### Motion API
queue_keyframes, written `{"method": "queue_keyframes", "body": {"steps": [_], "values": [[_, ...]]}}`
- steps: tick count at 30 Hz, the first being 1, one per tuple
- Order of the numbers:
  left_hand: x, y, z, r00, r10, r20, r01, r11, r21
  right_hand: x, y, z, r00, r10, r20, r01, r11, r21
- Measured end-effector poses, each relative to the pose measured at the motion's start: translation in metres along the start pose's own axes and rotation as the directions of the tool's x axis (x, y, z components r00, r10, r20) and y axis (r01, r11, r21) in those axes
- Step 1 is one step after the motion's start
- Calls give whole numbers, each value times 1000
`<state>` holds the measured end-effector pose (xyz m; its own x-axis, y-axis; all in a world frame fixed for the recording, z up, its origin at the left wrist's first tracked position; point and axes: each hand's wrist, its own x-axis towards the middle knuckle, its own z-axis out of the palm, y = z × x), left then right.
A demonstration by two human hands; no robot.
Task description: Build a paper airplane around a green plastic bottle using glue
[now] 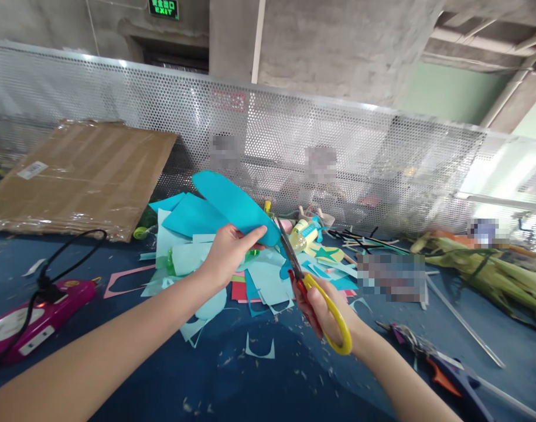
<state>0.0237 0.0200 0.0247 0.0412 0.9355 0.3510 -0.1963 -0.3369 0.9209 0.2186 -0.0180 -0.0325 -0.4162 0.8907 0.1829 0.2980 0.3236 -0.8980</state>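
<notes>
A long blue paper piece with a rounded end [232,202] is pinched between the thumb and fingers of my left hand [228,252]. My right hand [323,310] grips scissors [340,331] with yellow and red handles. Their blades point up and away, close against the right end of the blue paper; whether they touch it I cannot tell. Beneath both hands lies a pile of light blue paper sheets [268,281] and cut scraps. A yellow-labelled bottle [303,235] stands or leans just beyond the blades.
A cardboard sheet [78,173] leans at the back left against a perforated metal panel [285,135]. On the left is a magenta power strip [43,319] with a black cable. A glue gun [447,372] lies at right, with corn husks [482,266] behind it.
</notes>
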Motion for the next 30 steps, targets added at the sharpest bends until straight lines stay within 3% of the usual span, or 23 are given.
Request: {"method": "queue_keyframes", "body": {"steps": [9, 18, 30], "values": [[4, -3, -4, 998, 48, -31, -48, 999, 5, 0, 1, 0, 1000, 19, 20, -20, 1000, 19], [7, -6, -7, 990, 136, -46, -125, 975, 185, 1, -1, 1, 999, 45, 10, -45, 998, 35], [4, -3, -6, 992, 110, -66, -96, 979, 182, 1, -1, 1, 998, 57, 7, -57, 998, 34]]}}
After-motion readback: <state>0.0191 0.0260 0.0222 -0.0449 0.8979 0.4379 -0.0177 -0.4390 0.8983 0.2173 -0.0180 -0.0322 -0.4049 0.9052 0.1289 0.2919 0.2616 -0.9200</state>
